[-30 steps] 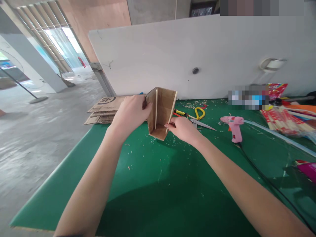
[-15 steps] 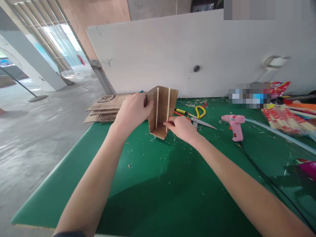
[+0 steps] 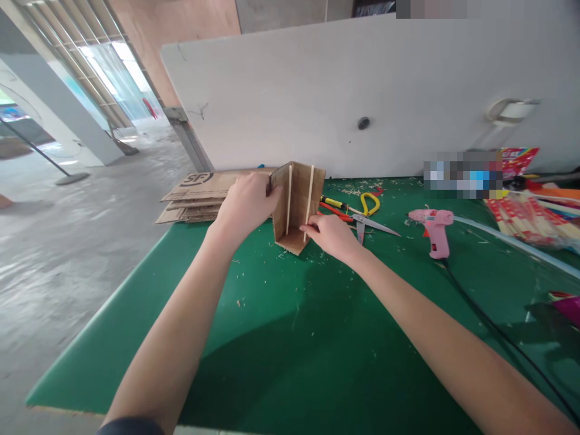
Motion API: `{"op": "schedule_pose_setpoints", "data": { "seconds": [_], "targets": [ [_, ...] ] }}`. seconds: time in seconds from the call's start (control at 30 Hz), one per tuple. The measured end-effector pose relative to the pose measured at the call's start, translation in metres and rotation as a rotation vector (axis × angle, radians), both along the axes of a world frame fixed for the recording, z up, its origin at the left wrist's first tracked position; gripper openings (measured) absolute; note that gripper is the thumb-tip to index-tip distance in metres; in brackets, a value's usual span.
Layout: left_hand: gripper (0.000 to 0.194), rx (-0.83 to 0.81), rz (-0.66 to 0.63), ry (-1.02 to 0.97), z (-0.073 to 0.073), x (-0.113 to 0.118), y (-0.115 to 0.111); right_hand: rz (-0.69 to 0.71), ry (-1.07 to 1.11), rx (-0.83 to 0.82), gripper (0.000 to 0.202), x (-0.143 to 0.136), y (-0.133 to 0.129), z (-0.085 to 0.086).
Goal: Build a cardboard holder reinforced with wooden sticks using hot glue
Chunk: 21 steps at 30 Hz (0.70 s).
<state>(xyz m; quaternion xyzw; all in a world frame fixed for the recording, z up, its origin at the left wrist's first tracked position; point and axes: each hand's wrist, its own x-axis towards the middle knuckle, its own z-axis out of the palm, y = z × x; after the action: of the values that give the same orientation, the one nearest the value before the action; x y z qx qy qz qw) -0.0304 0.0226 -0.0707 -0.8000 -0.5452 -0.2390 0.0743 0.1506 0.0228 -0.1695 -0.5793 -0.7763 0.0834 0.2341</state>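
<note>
Toward the back of the green table (image 3: 254, 338), in the head view, one folded cardboard piece (image 3: 299, 196) is upright, long axis nearly vertical, open side facing you. Your left hand (image 3: 251, 202) grips its left side; your right hand (image 3: 333, 237) pinches one of two wooden sticks (image 3: 310, 193).

A brown cardboard form (image 3: 299, 196) is standing upright toward the far side of the green table (image 3: 272, 338), its folded walls rising from a small base and its open side facing the viewer. One thin pale stick (image 3: 289, 199) is running up inside near the fold; a second pale stick (image 3: 310, 194) is leaning slightly, apart from it, against or before the right wall.
</note>
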Motion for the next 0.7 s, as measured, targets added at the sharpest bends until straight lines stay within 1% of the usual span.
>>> {"op": "schedule_pose_setpoints", "data": {
  "seconds": [0.2,0.37,0.5,0.7],
  "targets": [
    [0.031,-0.047,0.004,0.062,-0.001,-0.004,0.002,0.001,-0.019,-0.011,0.029,-0.005,0.003,-0.008],
    [0.029,-0.134,0.007,0.037,0.002,-0.007,0.002,0.016,-0.014,-0.018,0.029,-0.010,0.003,-0.012],
    [0.028,-0.190,0.028,0.023,0.001,-0.011,0.005,0.017,-0.021,-0.008,0.029,-0.010,0.004,-0.015],
    [0.033,-0.237,0.028,0.018,0.000,-0.013,0.009,0.031,-0.038,0.013,0.030,-0.010,0.004,-0.016]
  ]
}}
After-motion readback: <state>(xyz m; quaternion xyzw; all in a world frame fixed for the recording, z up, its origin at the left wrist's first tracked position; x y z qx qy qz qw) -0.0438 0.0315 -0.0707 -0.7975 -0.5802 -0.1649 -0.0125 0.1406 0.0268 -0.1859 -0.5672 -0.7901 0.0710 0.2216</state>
